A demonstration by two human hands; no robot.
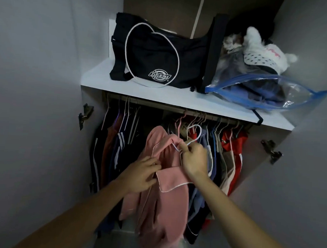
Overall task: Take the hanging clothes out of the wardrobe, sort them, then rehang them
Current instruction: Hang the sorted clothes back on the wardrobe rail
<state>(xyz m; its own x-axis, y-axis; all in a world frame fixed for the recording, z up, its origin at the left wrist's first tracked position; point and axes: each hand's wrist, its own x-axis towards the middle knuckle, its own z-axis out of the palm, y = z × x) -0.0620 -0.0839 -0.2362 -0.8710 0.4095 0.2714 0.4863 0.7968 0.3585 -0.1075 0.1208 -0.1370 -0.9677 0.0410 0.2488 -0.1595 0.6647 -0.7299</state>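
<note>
Overhead, black bag (158, 53) on shelf (97, 76); left hand (143, 175) pinching pink garment (164, 199), right hand (194, 159) its hanger (191, 136).

hands (143, 173) hold pink garment (164, 203).

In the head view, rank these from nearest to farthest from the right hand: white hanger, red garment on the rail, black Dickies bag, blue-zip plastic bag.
1. white hanger: in the grip of the right hand.
2. red garment: hanging on the rail, to the right.
3. and 4. black Dickies bag and blue-zip plastic bag, both on the upper shelf: too close to call.
</note>
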